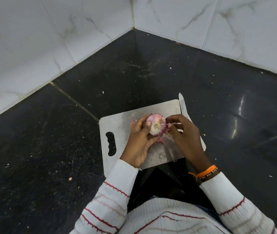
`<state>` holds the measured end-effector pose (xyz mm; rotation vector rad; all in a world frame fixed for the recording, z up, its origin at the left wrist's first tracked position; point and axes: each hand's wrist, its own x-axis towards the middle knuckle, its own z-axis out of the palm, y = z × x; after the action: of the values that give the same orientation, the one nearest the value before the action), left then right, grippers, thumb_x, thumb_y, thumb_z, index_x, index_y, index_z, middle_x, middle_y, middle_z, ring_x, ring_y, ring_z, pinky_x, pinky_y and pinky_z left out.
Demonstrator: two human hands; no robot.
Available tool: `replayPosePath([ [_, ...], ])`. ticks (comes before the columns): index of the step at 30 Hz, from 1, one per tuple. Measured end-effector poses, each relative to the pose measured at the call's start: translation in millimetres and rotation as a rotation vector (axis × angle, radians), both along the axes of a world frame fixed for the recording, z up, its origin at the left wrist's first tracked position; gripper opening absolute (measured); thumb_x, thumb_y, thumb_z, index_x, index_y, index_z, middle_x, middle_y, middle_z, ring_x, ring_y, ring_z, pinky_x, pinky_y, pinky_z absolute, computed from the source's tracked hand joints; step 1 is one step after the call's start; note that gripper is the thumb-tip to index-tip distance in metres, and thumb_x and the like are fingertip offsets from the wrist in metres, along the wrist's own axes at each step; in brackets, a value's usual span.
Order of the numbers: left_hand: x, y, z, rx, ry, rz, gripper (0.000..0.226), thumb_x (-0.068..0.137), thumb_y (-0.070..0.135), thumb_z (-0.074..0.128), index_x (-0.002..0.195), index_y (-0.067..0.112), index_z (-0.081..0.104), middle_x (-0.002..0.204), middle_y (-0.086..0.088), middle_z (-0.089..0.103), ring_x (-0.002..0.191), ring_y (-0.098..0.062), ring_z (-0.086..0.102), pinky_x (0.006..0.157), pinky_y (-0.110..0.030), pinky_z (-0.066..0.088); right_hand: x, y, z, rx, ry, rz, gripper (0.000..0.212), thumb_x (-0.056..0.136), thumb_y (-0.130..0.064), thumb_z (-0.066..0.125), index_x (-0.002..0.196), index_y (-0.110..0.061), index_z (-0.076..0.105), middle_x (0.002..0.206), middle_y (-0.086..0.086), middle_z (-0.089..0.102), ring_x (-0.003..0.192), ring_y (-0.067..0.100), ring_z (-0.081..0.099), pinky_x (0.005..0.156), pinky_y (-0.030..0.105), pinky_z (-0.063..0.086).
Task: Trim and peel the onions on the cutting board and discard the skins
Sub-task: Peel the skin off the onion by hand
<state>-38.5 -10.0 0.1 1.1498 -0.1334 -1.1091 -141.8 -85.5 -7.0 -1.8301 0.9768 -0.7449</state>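
- While the left hand (140, 137) cups the onion (156, 124) from below, its thumb lies across the near face and its fingers curl round the far side.
- That onion sits between the two hands, lifted above the cutting board (117, 125), with a pale trimmed end turned toward the camera.
- To the right of the onion, the right hand (183, 132) pinches a strip of pink skin (169, 126) at the onion's edge with thumb and fingertips.
- Loose skin (161, 140) hangs under the onion, between the two hands.
- Just beyond the left hand's fingers, another pinkish piece (132, 123) shows on the board; what it is cannot be told.
- Beyond the right hand, a knife blade (182, 103) lies along the board's right edge, its tip past the far corner; the handle is hidden by the hand.
- Under the board is a dark speckled tabletop (50, 141), strewn with small pale scraps.
- On the right wrist sit orange and dark bands (207, 173); both arms wear white ribbed sleeves (117, 188) with red stripes.
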Motion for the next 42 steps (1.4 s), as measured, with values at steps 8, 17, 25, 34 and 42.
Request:
replayPosePath([
  [8, -1.3, -0.1, -1.4, -0.006, -0.021, -0.057, 0.030, 0.096, 0.007, 0.047, 0.126, 0.010, 0.042, 0.133, -0.016, 0.049, 0.101, -0.028, 0.064, 0.081, -0.039, 0.057, -0.1, 4.1, 3.8, -0.056, -0.122, -0.025, 0.015, 0.082, -0.007, 0.067, 0.094, -0.016, 0.067, 0.094, -0.006, 0.066, 0.088, 0.012, 0.066, 0.079, 0.029, 0.056],
  [17, -4.3, 1.1, -1.7, -0.003, -0.065, -0.085, 0.028, 0.095, 0.007, 0.048, 0.122, 0.012, 0.043, 0.112, -0.005, 0.058, 0.093, -0.022, 0.066, 0.079, -0.036, 0.058, 0.1, -2.8, -3.2, -0.160, -0.112, -0.037, 0.014, 0.077, 0.000, 0.069, 0.082, -0.014, 0.070, 0.085, -0.003, 0.062, 0.082, 0.008, 0.061, 0.074, 0.013, 0.050],
  [25, -10.7, -0.7, -3.3, 0.035, -0.074, -0.095, 0.021, 0.096, 0.011, 0.047, 0.116, 0.016, 0.044, 0.113, -0.005, 0.056, 0.106, -0.027, 0.062, 0.086, -0.042, 0.055, 3.1, -7.0, -13.0, -0.277, 0.166, -0.004, 0.011, 0.093, -0.012, 0.048, 0.087, -0.019, 0.053, 0.095, -0.008, 0.045, 0.085, 0.010, 0.048, 0.066, 0.011, 0.034],
  [34, -6.9, -1.9, -4.3, 0.025, -0.029, -0.076, 0.018, 0.096, 0.011, 0.046, 0.114, 0.016, 0.048, 0.121, -0.010, 0.055, 0.110, -0.032, 0.060, 0.081, -0.037, 0.057, -2.1, -8.4, -5.7, -0.218, 0.014, -0.072, 0.012, 0.088, -0.004, 0.056, 0.091, -0.007, 0.067, 0.089, -0.004, 0.056, 0.082, 0.010, 0.055, 0.073, 0.010, 0.041],
  [42, -6.8, 0.8, -4.8, 0.042, -0.094, -0.055, 0.026, 0.093, 0.009, 0.052, 0.119, 0.011, 0.048, 0.126, -0.013, 0.055, 0.107, -0.026, 0.062, 0.084, -0.040, 0.056, -2.1, -2.2, -4.1, -0.290, -0.039, -0.015, 0.013, 0.079, -0.007, 0.069, 0.090, -0.008, 0.073, 0.086, 0.003, 0.068, 0.078, 0.015, 0.064, 0.075, 0.034, 0.058],
])
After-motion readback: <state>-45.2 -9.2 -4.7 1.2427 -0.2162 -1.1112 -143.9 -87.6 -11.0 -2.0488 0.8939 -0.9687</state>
